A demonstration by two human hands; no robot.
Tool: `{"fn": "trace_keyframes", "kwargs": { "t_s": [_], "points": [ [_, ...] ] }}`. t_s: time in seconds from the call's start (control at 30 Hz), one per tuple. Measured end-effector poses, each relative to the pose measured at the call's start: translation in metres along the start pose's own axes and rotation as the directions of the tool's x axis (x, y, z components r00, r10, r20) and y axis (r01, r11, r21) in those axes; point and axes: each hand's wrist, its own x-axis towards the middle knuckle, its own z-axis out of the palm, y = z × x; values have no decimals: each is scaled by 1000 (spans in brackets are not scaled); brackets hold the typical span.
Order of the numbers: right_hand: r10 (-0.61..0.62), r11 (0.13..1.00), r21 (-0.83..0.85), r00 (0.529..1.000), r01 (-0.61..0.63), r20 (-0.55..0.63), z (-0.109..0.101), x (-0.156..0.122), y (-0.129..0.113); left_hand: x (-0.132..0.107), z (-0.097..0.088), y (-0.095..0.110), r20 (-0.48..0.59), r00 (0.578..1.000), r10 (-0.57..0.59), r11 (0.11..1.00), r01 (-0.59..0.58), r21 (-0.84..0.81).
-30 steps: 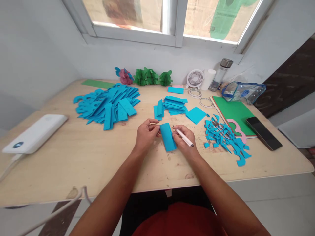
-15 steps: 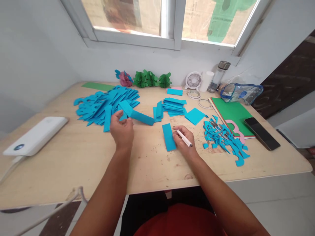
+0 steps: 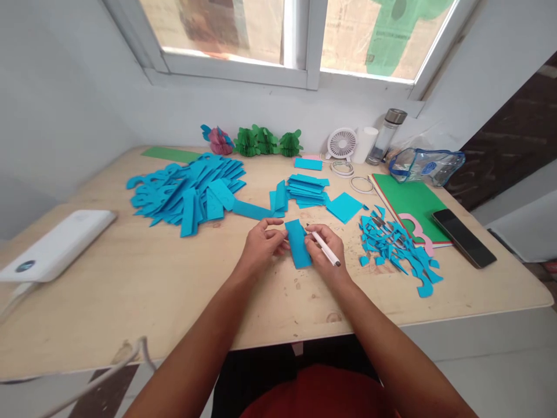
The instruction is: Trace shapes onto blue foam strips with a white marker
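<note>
Blue paper rect. point(image 3: 298, 247), slanted, white pen point(image 3: 326, 249) w/ dk end, on R

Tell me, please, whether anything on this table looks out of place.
The loose blue scraps look untidy, strewn in a ragged heap at the right of the table. The phone also sits askew, across a corner of the green sheet.

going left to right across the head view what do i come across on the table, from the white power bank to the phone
White power bank → pile of blue paper cut-outs → left hand → blue paper piece → right hand → blue paper scraps → phone
</note>
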Motion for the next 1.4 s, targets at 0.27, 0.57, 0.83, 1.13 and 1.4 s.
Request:
{"fn": "trace_keyframes", "kwargs": {
  "t_s": [0.27,0.57,0.83,1.13,1.4],
  "points": [
    [-13,1000,-1,999,13,-37,1,-3,-8,0,-2,-2,22,999,32,999,-32,-13],
    [-25,997,-71,996,19,-90,0,-1,-1,0,-1,-1,-2,998,67,998,-67,10],
    [-57,997,-71,972,42,-229,-7,6,4,0,0,-5,-32,990,136,956,-123,265],
    [-80,994,-88,970,62,-229,-9,8,1,-2,1,-7,36,967,251,727,-213,653],
    [-15,997,73,971,33,-238,-12,10,-6,-1,2,-7,167,950,265,518,-286,806]
  ]
}}
